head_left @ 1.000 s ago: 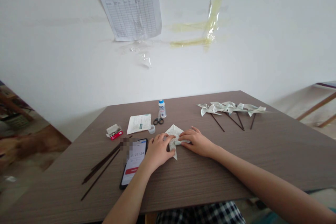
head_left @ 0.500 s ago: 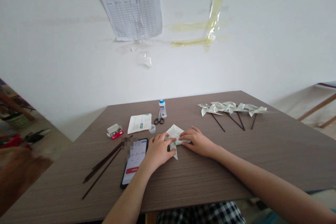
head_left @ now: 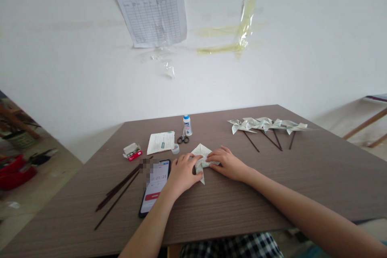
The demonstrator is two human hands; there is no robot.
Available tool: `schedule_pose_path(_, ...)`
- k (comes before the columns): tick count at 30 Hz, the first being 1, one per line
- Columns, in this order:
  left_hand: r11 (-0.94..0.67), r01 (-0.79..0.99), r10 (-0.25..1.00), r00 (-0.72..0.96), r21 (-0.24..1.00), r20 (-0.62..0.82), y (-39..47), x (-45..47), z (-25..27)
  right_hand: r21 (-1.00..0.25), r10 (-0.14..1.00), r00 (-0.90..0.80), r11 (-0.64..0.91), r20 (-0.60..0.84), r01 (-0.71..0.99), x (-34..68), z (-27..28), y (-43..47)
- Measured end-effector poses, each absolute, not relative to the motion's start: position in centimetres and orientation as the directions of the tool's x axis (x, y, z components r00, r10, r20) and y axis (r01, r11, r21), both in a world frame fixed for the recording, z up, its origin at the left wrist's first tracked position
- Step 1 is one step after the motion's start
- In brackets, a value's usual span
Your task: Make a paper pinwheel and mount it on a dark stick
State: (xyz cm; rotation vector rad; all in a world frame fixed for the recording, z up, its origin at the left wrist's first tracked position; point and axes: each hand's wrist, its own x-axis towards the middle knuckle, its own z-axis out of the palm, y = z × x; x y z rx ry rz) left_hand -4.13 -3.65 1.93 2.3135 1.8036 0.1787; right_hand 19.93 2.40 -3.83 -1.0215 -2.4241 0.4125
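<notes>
Paper (head_left: 201, 152): located near mid-table, between both hands; could be skewed if uneven pressure is applied, creases then being set off line; could be torn if pulled from both sides at once.
Folds: pale, finely printed sheet; one pointed corner directed toward the wall (head_left: 75, 68), a narrow pointed flap toward the near edge of the table (head_left: 242, 197); middle partly hidden by fingers.
Left hand (head_left: 183, 173): laid over the left side, thumb by the flap; not clenched; whether an edge is pinched cannot be told.
Right hand (head_left: 225, 163): fingers laid on the right side, palm lowered; pinch likewise cannot be told.
Phone (head_left: 154, 187): placed just beside the left hand, timer displayed; judged liable to be nudged if that wrist is swung outward.
Sticks (head_left: 121, 185): dark, thin, spread left of the phone.
Scissors (head_left: 182, 139): set beyond the paper, beside a blue-capped bottle (head_left: 187, 125).
Pinwheels (head_left: 266, 124): laid in a row, far right, on dark stems.
</notes>
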Motion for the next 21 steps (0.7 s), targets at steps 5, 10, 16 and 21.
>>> schedule_pose_path(5,-0.241,0.944,0.968,0.251,0.226,-0.018,-3.72,-4.14,1.8,-0.444,0.729,-0.613,0.679,0.306,0.585,19.94,-3.84,2.31)
schedule_pose_path(10,-0.241,0.945,0.968,0.25,0.221,-0.017,-3.72,-3.99,1.93,-0.439,0.718,-0.614,0.692,0.329,0.573,20.08,-4.19,2.38)
schedule_pose_path(16,-0.243,0.945,0.967,0.253,0.219,-0.02,-3.49,-4.05,1.84,-0.441,0.712,-0.615,0.697,0.337,0.565,20.1,-4.18,2.36)
schedule_pose_path(21,-0.242,0.943,0.968,0.25,0.227,-0.01,-3.47,-4.1,1.68,-0.434,0.707,-0.629,0.702,0.324,0.565,20.02,-3.76,2.23)
